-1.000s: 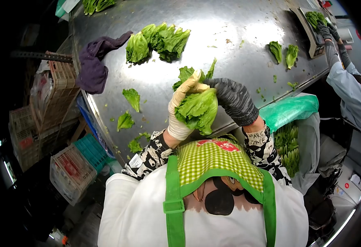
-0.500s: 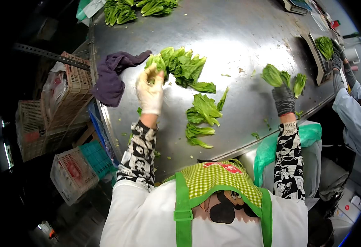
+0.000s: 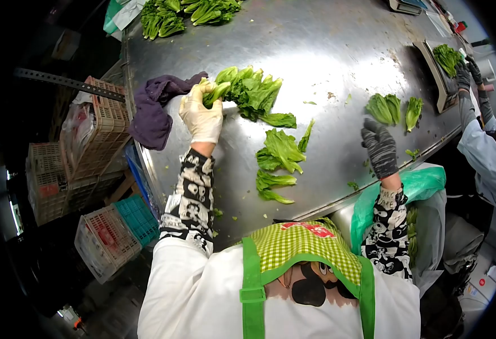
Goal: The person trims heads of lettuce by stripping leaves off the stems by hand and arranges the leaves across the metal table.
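Observation:
My left hand [image 3: 201, 117], in a pale glove, is closed on a lettuce head [image 3: 216, 95] at the left end of a lettuce pile [image 3: 254, 93]. My right hand [image 3: 379, 148], in a dark grey knit glove, is over the metal table [image 3: 321, 164] with its fingers stretched out and nothing in them. Just beyond it lie lettuce heads [image 3: 383, 108], with another small head [image 3: 413, 113] to their right. Between my hands are loose leaves [image 3: 282, 151].
A purple cloth [image 3: 153, 110] lies by the table's left edge. More lettuce [image 3: 163, 18] is at the far left. Right, a co-worker's gloved hands [image 3: 467, 74] are beside lettuce on a scale [image 3: 437, 79]. A green-lined bin [image 3: 429, 183] stands near my right arm; crates [image 3: 95, 130] are left.
The hands parted from the leaves they held, which now lie on the table. My right hand let go of a lettuce head and drew back; my left closed on another in the pile.

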A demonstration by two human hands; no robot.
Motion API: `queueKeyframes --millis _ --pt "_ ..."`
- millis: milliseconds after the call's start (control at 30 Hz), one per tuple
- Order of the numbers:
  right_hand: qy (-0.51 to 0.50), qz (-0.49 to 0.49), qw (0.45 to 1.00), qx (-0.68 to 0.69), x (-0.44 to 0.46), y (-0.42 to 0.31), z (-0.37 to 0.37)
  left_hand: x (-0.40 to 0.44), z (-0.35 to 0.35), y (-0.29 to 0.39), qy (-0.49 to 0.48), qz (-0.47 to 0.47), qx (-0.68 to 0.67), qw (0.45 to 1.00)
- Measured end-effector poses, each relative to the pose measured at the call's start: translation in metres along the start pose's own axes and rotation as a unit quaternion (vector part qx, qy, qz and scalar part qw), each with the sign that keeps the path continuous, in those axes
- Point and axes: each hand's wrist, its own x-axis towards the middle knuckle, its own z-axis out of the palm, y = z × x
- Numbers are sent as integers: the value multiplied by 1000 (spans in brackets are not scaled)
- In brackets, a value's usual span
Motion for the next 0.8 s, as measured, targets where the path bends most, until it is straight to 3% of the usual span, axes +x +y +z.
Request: queueKeyframes --millis 67,100,167,233,300,433,533,667,800 --pt "-40 -78 996 -33 -22 -38 23 -9 -19 32 -4 37 -96 995" --pt "-60 -136 987 -63 -33 -54 32 -18 -24 38 -45 26 -158 986" --pt "-121 -154 980 -19 -53 -89 49 -34 -46 67 -158 -28 -271 949" --pt "-147 -245 958 -14 -62 -99 67 -42 -69 95 -272 -53 -284 918" --pt "-108 -396 901 -143 -63 -103 82 -55 -76 103 -351 -95 -331 870" --pt "-158 -352 908 -162 -72 -101 97 -72 -83 114 -368 -87 -316 870" --pt "-131 -356 914 -143 -81 -99 99 -79 -83 117 -374 -109 -323 863" --pt "-88 -296 948 -78 -93 -95 101 -93 -79 124 -389 -239 -392 798" --pt "-24 -304 950 -70 -102 -85 111 -103 -75 128 -378 -275 -417 780"
